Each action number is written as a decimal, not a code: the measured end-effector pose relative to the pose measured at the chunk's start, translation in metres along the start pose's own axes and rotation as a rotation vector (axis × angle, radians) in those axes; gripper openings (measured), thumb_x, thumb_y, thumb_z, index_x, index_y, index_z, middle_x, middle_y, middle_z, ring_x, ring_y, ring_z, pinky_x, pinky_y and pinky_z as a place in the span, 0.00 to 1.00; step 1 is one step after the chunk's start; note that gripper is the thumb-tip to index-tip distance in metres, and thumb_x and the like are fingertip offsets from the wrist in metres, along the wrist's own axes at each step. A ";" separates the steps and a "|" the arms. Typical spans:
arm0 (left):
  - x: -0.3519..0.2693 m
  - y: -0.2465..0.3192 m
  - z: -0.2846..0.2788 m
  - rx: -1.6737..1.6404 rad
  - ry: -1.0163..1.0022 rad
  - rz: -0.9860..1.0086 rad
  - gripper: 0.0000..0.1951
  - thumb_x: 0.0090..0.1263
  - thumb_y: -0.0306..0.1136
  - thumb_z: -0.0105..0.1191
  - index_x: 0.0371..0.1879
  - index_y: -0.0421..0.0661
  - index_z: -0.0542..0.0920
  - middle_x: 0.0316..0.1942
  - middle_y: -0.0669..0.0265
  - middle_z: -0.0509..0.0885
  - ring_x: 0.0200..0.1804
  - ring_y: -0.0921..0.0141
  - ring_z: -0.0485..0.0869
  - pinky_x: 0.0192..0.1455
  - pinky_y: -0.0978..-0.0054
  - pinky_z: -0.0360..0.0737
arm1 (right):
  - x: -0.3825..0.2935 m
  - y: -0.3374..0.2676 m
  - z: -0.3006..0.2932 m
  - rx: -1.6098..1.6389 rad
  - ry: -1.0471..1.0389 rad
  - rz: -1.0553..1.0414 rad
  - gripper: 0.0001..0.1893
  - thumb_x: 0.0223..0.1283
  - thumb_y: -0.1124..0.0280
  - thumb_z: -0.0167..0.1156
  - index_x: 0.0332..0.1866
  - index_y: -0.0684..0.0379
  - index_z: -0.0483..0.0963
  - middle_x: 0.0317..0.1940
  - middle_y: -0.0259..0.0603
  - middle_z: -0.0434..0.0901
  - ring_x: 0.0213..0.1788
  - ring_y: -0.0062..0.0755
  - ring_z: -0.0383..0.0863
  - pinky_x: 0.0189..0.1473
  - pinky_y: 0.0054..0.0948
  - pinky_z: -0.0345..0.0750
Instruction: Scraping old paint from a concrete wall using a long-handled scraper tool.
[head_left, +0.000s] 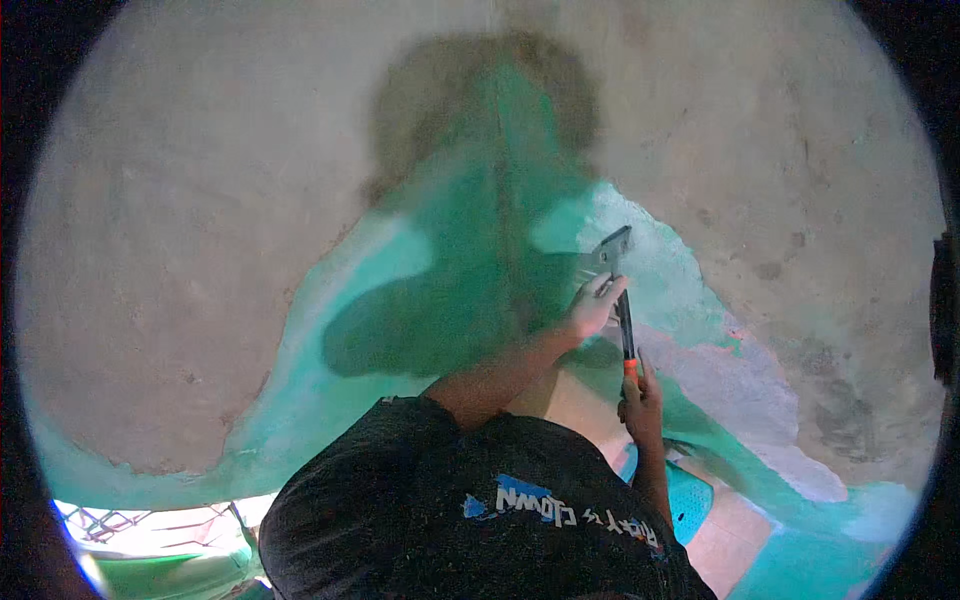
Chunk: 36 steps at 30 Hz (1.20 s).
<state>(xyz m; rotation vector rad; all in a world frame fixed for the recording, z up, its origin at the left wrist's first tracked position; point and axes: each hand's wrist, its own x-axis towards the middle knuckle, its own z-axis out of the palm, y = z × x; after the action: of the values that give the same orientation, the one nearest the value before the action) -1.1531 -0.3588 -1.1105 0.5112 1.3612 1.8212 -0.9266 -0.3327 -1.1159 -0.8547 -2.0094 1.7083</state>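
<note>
A long-handled scraper (628, 322) with a dark shaft and an orange band is held at a slant before a wall corner. Around the lower handle, just under the orange band, my right hand (642, 409) is closed. My left hand (598, 306) grips the upper shaft beneath the head. The flat scraper blade (616, 238) lies over pale, whitish-green paint (652, 255) on the right-hand wall; whether its edge touches cannot be told. Green paint (360, 277) covers the lower corner, with grey bare plaster (757, 187) beyond its ragged edge.
A turquoise perforated plastic thing, perhaps a stool (688, 499), stands low at the right by my arm. Pale floor tiles (724, 532) show beside it. At the lower left is a bright opening with a metal lattice (112, 523). My shadow (420, 322) falls across the corner.
</note>
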 end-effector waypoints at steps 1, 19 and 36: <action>0.001 -0.003 0.000 0.003 0.003 -0.012 0.17 0.77 0.49 0.55 0.51 0.48 0.80 0.32 0.73 0.80 0.27 0.78 0.82 0.26 0.75 0.83 | 0.004 0.001 -0.001 0.005 -0.002 0.011 0.27 0.76 0.55 0.54 0.73 0.59 0.65 0.23 0.29 0.71 0.20 0.17 0.71 0.22 0.24 0.70; 0.014 -0.062 -0.037 -0.056 0.151 -0.175 0.24 0.77 0.57 0.50 0.61 0.53 0.71 0.43 0.66 0.84 0.42 0.68 0.87 0.41 0.62 0.86 | 0.015 0.055 0.039 -0.318 0.129 -0.165 0.23 0.76 0.56 0.51 0.65 0.61 0.74 0.49 0.63 0.82 0.49 0.59 0.85 0.49 0.47 0.79; 0.014 -0.042 -0.067 -0.016 -0.147 -0.298 0.26 0.81 0.56 0.42 0.68 0.52 0.66 0.44 0.59 0.85 0.44 0.63 0.88 0.42 0.63 0.85 | 0.004 0.076 0.107 -0.125 0.299 0.093 0.17 0.76 0.61 0.54 0.59 0.61 0.77 0.33 0.47 0.81 0.37 0.30 0.80 0.41 0.33 0.77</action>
<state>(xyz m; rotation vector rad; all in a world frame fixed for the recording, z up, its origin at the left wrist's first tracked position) -1.1945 -0.3840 -1.1747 0.4007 1.2489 1.5216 -0.9808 -0.4043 -1.2119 -1.1855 -1.9122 1.4135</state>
